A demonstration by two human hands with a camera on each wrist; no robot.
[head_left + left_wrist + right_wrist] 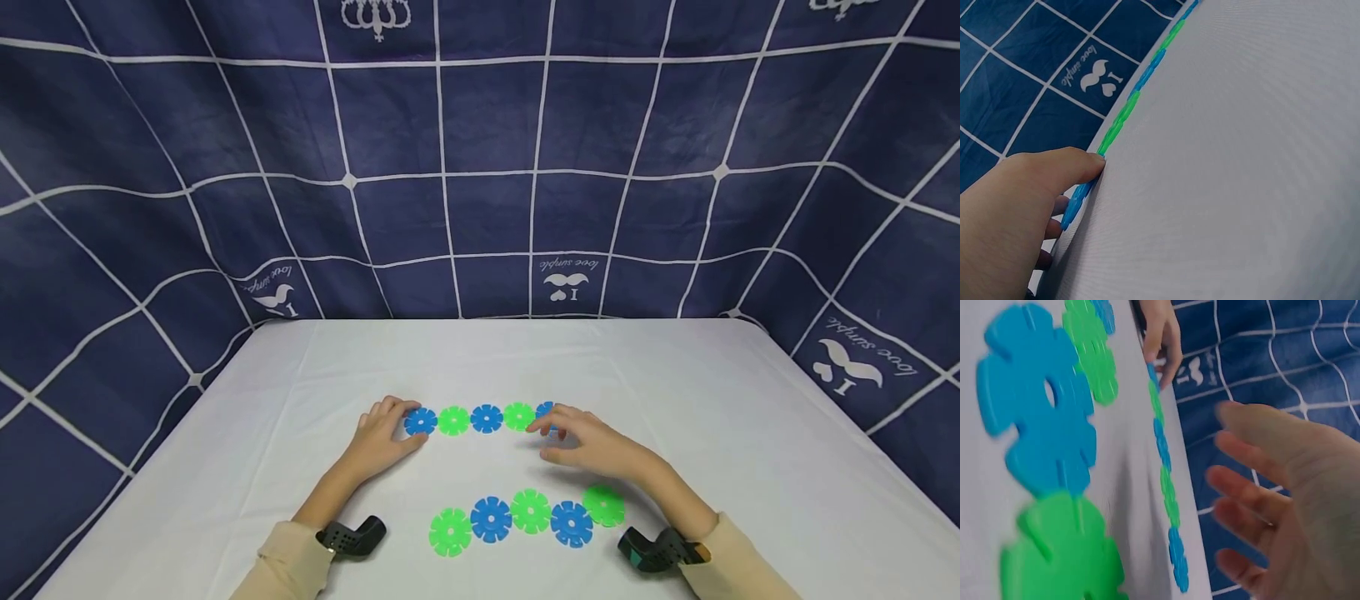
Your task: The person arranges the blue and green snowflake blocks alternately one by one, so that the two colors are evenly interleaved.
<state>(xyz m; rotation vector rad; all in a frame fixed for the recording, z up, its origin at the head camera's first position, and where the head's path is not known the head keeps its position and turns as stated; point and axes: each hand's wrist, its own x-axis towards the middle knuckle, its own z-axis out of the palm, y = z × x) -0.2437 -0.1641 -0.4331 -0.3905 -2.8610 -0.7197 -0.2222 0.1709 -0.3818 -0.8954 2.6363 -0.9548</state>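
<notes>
A straight row of notched plastic snowflake discs lies across the white table, blue alternating with green. At the row's left end, my left hand holds a blue snowflake disc by its edges, thumb on the near side and fingers on the far side. Beside it come a green disc, a middle blue disc and another green disc. Partly hidden at the right end is a blue disc. Over that end hovers my right hand, fingers loosely bent, holding nothing; the right wrist view shows it apart from the row.
Nearer to me lies a second, wavy row of similar discs, among them a green one, a blue one and a green one close to the right wrist. Behind the white table hangs a dark blue checked curtain.
</notes>
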